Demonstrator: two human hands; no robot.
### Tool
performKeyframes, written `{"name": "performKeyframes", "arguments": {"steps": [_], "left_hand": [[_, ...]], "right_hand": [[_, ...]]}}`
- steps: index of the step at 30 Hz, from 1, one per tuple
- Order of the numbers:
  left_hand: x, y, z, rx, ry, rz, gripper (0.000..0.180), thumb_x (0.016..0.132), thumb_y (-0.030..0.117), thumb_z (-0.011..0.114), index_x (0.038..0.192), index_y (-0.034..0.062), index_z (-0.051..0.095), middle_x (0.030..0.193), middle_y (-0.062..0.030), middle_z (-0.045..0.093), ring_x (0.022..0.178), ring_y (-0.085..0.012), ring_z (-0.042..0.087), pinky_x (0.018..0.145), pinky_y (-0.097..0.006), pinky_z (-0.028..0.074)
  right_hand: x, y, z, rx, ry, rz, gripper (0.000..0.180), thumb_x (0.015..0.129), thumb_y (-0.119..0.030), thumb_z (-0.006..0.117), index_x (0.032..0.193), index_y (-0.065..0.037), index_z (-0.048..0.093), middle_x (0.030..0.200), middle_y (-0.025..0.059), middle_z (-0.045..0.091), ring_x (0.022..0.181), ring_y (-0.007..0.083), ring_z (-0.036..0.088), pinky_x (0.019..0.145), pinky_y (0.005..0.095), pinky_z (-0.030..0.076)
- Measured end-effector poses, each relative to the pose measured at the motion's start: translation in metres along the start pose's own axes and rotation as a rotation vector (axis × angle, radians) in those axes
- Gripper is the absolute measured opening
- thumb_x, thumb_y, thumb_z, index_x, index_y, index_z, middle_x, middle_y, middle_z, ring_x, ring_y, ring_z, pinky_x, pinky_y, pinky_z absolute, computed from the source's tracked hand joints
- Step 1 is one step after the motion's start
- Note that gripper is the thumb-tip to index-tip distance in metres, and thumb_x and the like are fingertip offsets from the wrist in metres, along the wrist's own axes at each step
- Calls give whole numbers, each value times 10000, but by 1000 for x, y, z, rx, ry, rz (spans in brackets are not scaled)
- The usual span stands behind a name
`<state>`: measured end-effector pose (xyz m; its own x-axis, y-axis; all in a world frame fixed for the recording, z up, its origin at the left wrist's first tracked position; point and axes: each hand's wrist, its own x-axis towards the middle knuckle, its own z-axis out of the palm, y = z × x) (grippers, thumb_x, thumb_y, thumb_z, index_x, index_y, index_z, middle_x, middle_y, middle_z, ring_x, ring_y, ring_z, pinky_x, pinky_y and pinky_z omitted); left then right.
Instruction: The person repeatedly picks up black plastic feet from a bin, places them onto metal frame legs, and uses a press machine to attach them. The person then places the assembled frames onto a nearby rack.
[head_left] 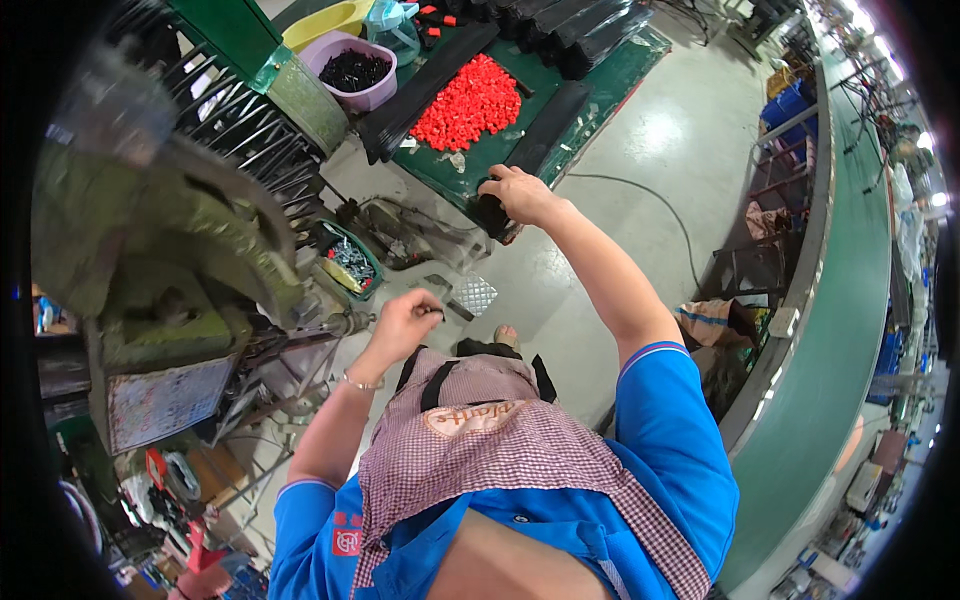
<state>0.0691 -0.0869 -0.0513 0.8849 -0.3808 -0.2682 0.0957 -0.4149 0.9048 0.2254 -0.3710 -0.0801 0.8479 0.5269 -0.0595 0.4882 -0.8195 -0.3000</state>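
My right hand (pixel 515 195) reaches forward to the near corner of the green table, its fingers curled over the end of a black bundle (pixel 550 125). That bundle is long and lies along the table's right side. Beside it spreads a heap of small red plastic parts (pixel 468 103). My left hand (pixel 404 325) is held in front of my checked apron, closed, with the fingers bent inward. A small dark bit shows at its fingertips, too small to name.
A green machine (pixel 165 300) stands close on my left, with a green bin of metal parts (pixel 350 262) next to it. A lilac basin (pixel 372 97) holds black pieces. On the right runs a long green bench (pixel 835 330). A cable (pixel 660 195) lies across the floor.
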Motion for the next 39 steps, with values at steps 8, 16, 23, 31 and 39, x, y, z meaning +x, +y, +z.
{"name": "performKeyframes", "arguments": {"steps": [8, 16, 23, 31, 39], "left_hand": [[104, 41, 36, 498, 122, 449, 142, 718, 14, 647, 851, 30, 601, 1279, -146, 538, 1168, -313, 522, 948, -391, 443], [142, 53, 69, 977, -93, 408, 204, 711, 24, 599, 885, 21, 705, 1339, -118, 511, 1311, -301, 413, 1086, -487, 321], [142, 59, 69, 1042, -112, 351, 217, 726, 35, 604, 910, 37, 720, 1348, -101, 512, 1305, -293, 429, 1093, -495, 305], [136, 57, 70, 939, -68, 381, 226, 731, 30, 603, 919, 71, 721, 1288, -93, 535, 1275, -284, 432, 1064, -496, 333], [1, 24, 39, -6, 67, 278, 116, 817, 23, 621, 933, 20, 628, 843, -61, 627, 698, -164, 605, 606, -278, 481]], "right_hand": [[-14, 37, 13, 651, 352, -83, 237, 673, 44, 717, 863, -41, 603, 1181, 108, 580, 963, 264, 614, 791, 333, 528], [-28, 125, -19, 2051, 727, 70, 333, 758, 74, 523, 1068, -25, 590, 1159, 109, 597, 991, 231, 604, 756, 415, 599], [-77, 183, -158, 2261, 1301, -515, 332, 831, -300, 672, 942, 12, 641, 859, 125, 690, 726, 209, 659, 832, 345, 573], [-124, 122, -214, 1521, 1189, -320, 131, 895, -97, 630, 981, -1, 608, 1151, 162, 637, 960, 190, 628, 790, 334, 532], [-129, 2, -68, 1016, 339, 351, 181, 822, 30, 634, 994, 4, 581, 762, -11, 575, 707, 63, 525, 630, 220, 433]]}}
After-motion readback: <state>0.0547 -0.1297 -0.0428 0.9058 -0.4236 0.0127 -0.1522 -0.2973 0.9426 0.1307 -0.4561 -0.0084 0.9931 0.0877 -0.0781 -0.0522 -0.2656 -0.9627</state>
